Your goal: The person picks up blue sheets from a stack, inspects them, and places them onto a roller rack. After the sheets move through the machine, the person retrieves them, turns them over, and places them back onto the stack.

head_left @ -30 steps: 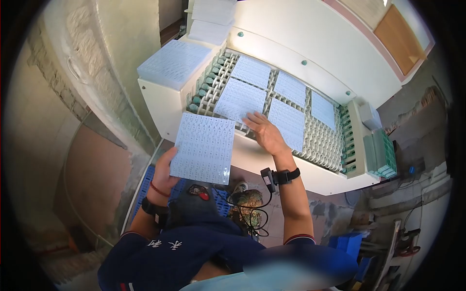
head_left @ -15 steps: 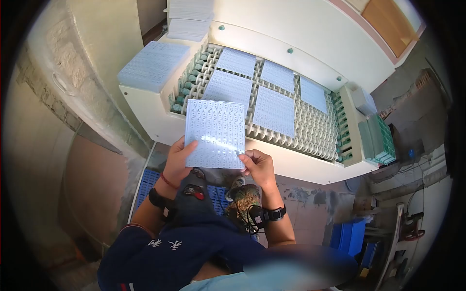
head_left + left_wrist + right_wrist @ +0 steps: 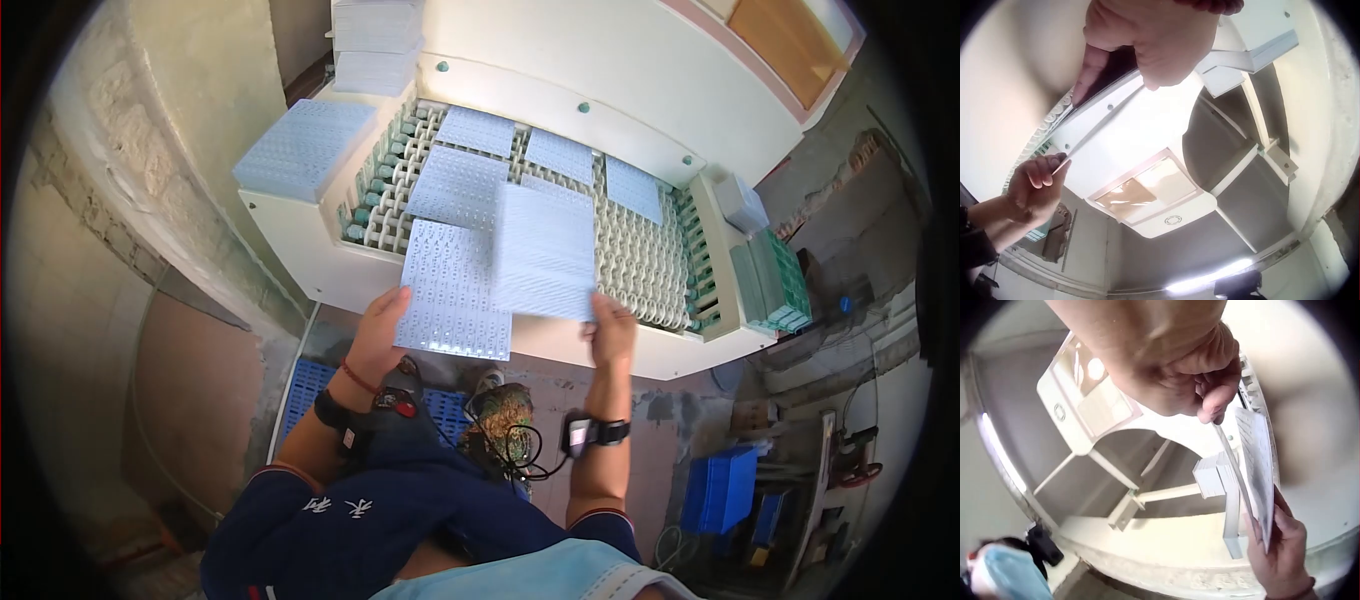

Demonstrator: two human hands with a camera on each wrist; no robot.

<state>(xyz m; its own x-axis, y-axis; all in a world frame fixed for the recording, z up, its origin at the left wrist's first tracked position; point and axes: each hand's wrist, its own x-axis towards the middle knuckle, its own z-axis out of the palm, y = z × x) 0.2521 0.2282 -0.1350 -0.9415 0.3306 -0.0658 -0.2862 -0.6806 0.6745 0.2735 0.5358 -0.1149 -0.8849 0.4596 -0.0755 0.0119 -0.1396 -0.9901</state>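
In the head view my left hand [image 3: 378,335] grips the left edge of a printed white panel [image 3: 455,290], thumb on top. My right hand [image 3: 612,330] pinches the lower right corner of a second, blurred panel [image 3: 545,250], which overlaps the first one's right side. The right wrist view shows the thin panel [image 3: 1235,465] between the right thumb and fingers, and the left hand [image 3: 1279,550] at the far end. Beyond both hands, several panels, among them one at the left [image 3: 460,185], lie flat on a bed of white rollers [image 3: 650,260].
A stack of panels [image 3: 305,145] stands on the machine's left ledge, with more stacks [image 3: 375,65] behind it. Green racks [image 3: 775,280] sit at the right end. The machine's white front edge [image 3: 660,350] runs beyond the hands. A blue bin [image 3: 720,490] is on the floor at right.
The right hand came back from the rollers to the held panel's corner, then moved right with a panel, so two overlapping panels now show. The left hand keeps its grip.
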